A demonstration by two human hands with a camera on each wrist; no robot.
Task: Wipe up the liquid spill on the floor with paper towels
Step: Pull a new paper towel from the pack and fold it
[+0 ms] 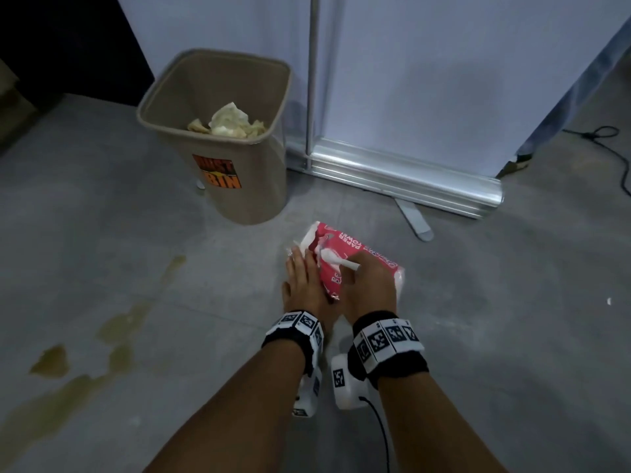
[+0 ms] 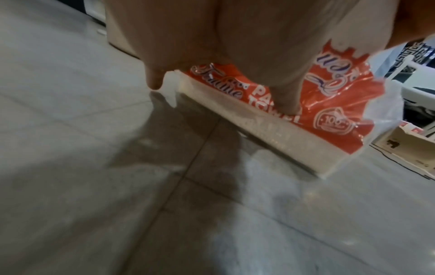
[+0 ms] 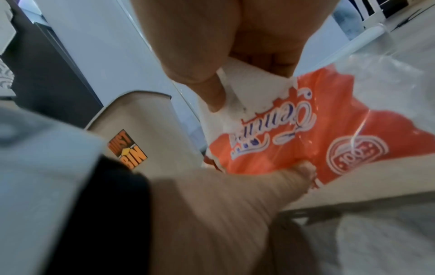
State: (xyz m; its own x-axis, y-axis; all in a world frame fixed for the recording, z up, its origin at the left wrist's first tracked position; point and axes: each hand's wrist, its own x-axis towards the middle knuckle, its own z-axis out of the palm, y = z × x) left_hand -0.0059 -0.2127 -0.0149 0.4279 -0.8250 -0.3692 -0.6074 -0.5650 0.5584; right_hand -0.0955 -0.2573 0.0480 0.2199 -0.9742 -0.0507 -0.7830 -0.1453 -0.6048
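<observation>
A red and white pack of paper towels (image 1: 355, 254) lies on the grey floor in front of me. My left hand (image 1: 302, 285) rests flat on the pack's left end (image 2: 329, 115), fingers straight, holding it down. My right hand (image 1: 370, 281) pinches a white towel sheet (image 1: 345, 262) between thumb and finger at the torn opening; in the right wrist view the sheet (image 3: 249, 87) is partly out of the pack (image 3: 329, 141). A yellowish spill (image 1: 116, 326) runs in streaks and puddles (image 1: 51, 361) across the floor to my left.
A tan dust bin (image 1: 239, 186) stands behind the pack, with crumpled used towels (image 1: 232, 122) inside. A banner stand's metal base (image 1: 409, 179) and foot (image 1: 416, 223) lie at the back right. A black cable (image 1: 607, 141) trails at the far right.
</observation>
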